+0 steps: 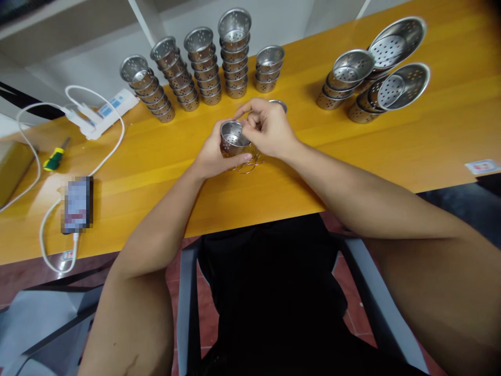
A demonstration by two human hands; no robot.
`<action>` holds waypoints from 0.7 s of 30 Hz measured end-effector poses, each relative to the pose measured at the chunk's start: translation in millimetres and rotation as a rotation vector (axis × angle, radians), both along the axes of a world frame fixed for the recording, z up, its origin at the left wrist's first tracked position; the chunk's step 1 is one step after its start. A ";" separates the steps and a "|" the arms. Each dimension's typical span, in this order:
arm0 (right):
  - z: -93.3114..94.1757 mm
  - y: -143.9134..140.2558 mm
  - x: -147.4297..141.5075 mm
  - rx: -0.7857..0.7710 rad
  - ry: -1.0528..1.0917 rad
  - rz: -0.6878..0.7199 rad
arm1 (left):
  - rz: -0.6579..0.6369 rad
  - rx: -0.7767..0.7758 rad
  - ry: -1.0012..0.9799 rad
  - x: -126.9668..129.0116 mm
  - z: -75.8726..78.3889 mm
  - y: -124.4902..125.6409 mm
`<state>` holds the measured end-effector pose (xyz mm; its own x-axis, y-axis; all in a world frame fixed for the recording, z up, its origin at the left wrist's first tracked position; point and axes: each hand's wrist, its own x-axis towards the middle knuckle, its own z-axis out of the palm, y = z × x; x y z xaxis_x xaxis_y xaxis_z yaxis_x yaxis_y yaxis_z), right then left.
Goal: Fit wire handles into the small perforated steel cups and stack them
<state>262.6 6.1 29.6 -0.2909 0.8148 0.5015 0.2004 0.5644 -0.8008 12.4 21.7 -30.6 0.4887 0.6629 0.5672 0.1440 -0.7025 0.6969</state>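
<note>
1. Nearest the front edge of the table [352, 172], toward its left end, a phone [76, 204] lies flat with a white cable [43, 230] plugged into its near end.
2. Mid-table, a little in from the front edge, the left hand [213, 156] is curled around a small perforated steel cup [231, 138], fingers under and along its near side, thumb up against the left wall. The cup sits upright, mouth up, just above the surface.
3. The right hand [268, 128] is half closed, its fingertips pinching at the cup's right rim; whether they also hold something small there I cannot tell.
4. Thin wire rings [246, 166] lie on the table directly under both hands.
5. Left of the hands, near the left edge, a screwdriver [55, 156] with a green-and-yellow handle lies flat.
6. Behind it, a white power strip [104, 112] rests close to the back edge.
7. Along the back edge stand five stacks [203, 73] of the same cups, the left ones leaning.
8. Toward the back right corner, wider strainer bowls [376, 68] are piled, tilted on one another.
</note>
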 end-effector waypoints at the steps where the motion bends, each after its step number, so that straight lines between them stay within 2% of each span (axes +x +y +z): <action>1: 0.7 -2.2 -3.0 -0.010 0.011 0.004 | 0.038 -0.010 0.016 2.5 1.9 -2.7; 5: 6.7 -8.6 -10.6 -0.052 0.069 0.034 | 0.164 -0.100 0.026 9.9 13.4 -13.0; 7: 12.9 -9.7 -7.7 -0.087 0.096 0.061 | 0.170 -0.173 -0.007 11.6 19.4 -16.9; 13: 34.6 -9.3 19.8 -0.265 0.068 0.413 | 0.044 -0.411 -0.112 9.9 27.7 -20.5; 17: 35.9 -7.2 24.2 -0.292 0.079 0.495 | 0.034 -0.401 -0.098 6.1 27.7 -18.8; 21: 28.8 -1.4 22.3 -0.280 0.063 0.498 | 0.061 -0.314 -0.053 1.2 21.2 -13.5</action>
